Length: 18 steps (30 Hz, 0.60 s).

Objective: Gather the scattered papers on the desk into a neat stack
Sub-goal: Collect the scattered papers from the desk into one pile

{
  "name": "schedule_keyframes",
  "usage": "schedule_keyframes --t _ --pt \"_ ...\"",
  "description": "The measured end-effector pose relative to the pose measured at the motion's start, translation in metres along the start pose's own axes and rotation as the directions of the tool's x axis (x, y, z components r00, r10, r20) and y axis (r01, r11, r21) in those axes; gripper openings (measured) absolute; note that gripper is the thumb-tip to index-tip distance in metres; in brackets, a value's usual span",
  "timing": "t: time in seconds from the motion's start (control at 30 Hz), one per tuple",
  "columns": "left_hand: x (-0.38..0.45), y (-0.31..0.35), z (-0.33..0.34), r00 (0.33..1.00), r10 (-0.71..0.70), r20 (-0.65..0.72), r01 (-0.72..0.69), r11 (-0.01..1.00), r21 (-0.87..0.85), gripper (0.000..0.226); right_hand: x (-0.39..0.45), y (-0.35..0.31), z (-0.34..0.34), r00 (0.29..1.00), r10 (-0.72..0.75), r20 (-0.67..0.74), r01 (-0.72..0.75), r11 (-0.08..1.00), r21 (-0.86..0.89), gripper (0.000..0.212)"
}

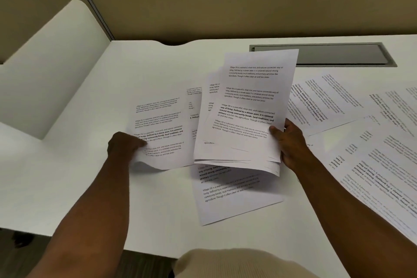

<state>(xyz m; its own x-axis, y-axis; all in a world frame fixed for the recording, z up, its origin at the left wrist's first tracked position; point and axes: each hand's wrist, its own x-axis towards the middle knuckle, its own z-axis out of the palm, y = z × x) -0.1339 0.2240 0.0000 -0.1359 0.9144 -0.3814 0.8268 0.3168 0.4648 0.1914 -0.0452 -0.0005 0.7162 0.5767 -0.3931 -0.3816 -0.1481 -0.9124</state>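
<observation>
White desk (67, 187): printed sheets (325, 101) scattered flat along right edge, one sheet (234, 205) near front edge; grey cable hatch (322, 54) at back edge.

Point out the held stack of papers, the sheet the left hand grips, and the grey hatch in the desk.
held stack (246, 119), head view, top sheet's printed middle.
left-hand sheet (161, 133), head view, printed middle.
grey hatch (338, 53), head view, lid's centre.
</observation>
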Motion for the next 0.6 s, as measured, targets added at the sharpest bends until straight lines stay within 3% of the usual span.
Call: schedule_keyframes --t 0.13,0.3,0.37,0.5,0.6 --pt "-0.029 0.028 -0.006 0.950 0.259 -0.172 -0.277 0.956 -0.092 0.038 0.001 0.000 -0.003 0.999 -0.031 -0.017 0.030 0.999 -0.034 0.030" --pt "-0.053 0.062 -0.031 0.787 0.420 -0.452 -0.537 0.826 -0.170 0.033 0.004 -0.001 -0.007 0.998 -0.049 -0.031 0.046 0.996 -0.073 0.031" --pt "-0.060 0.073 -0.047 0.795 0.414 -0.443 -0.583 0.723 -0.370 0.037 0.006 -0.002 -0.008 0.997 -0.061 -0.038 0.058 0.995 -0.080 0.032" --pt "-0.091 0.094 -0.069 0.800 0.500 -0.330 -0.539 0.358 -0.763 0.016 0.005 -0.007 -0.005 0.996 -0.084 -0.034 0.081 0.992 -0.097 0.035" --pt "-0.110 0.108 -0.069 0.796 0.555 -0.243 -0.442 0.258 -0.859 0.014 0.004 -0.009 0.000 0.997 -0.077 -0.008 0.076 0.993 -0.089 0.034"
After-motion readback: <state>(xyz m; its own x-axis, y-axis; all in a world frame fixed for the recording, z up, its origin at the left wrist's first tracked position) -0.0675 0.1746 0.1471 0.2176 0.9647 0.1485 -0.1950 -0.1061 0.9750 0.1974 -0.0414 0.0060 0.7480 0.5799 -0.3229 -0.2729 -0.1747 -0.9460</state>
